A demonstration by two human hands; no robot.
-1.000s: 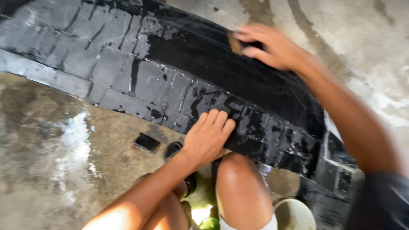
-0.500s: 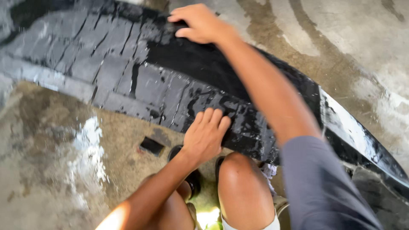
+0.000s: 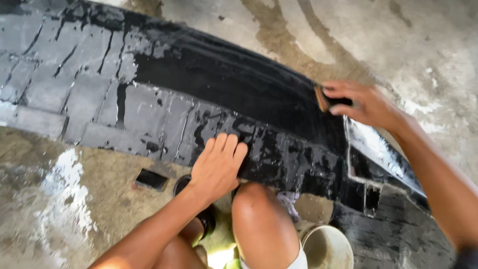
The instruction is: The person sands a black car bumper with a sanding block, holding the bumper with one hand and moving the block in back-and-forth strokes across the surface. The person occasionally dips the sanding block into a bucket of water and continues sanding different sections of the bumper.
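1. A long black panel [image 3: 224,89], wet and streaked with grey suds, is laid across the concrete floor [image 3: 423,40] from the upper left to the lower right of the view.
2. The left hand [image 3: 219,167] is pressed flat on the near edge of the panel, fingers stretched out and close together, grasping nothing.
3. The right hand [image 3: 366,104] is clenched around a small pad [image 3: 323,98], which is held between thumb and fingers with a tan edge showing on its left side.
4. The pad is set against the far, darker part of the panel, just above a pale glossy strip [image 3: 376,149] at the right end.
5. The two hands are kept well apart, the left near the middle of the panel, the right toward its right end.
6. A bare knee [image 3: 259,219] is seen just below the left hand, close to the edge of the panel.
7. A pale round bucket [image 3: 326,246] is placed on the floor beside the knee, below the right part of the panel.
8. A small dark rectangular piece [image 3: 151,179] is lying on the floor to the left of the left wrist, apart from the panel.
9. A whitish wet patch [image 3: 62,189] is spread over the floor at the lower left.
10. Dark wet streaks are seen on the floor beyond the panel.
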